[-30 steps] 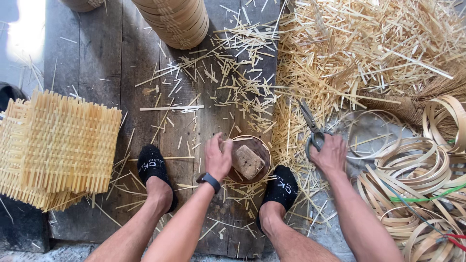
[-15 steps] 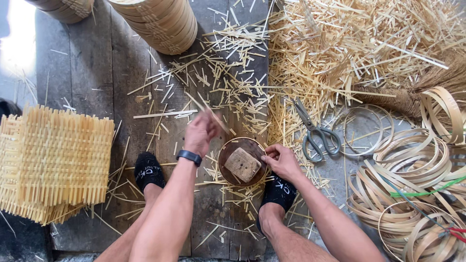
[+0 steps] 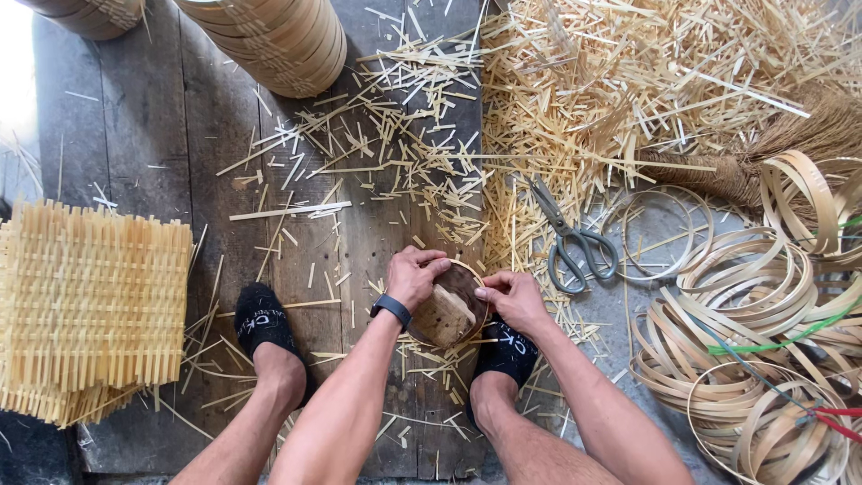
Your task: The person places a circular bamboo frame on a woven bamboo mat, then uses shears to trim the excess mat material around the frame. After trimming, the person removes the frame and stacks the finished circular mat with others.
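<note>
A round dark wooden mould (image 3: 463, 280) with a pale wooden block (image 3: 442, 316) in it sits on the plank floor between my feet. My left hand (image 3: 411, 275), with a black watch on the wrist, grips the mould's left rim and touches the block. On the right rim my right hand (image 3: 514, 298) holds the mould with its fingers curled. Both hands hold the same piece.
Grey scissors (image 3: 567, 237) lie just right of the hands. Bamboo hoops (image 3: 736, 332) pile up at the right, woven bamboo mats (image 3: 85, 310) at the left, stacked round rims (image 3: 278, 40) at the top. Bamboo offcuts (image 3: 575, 99) litter the floor. My black-socked feet (image 3: 260, 323) rest on the planks.
My right hand left the scissors and came to the mould's right rim. My left hand reached out over the scattered strips, then came back to the left rim.
</note>
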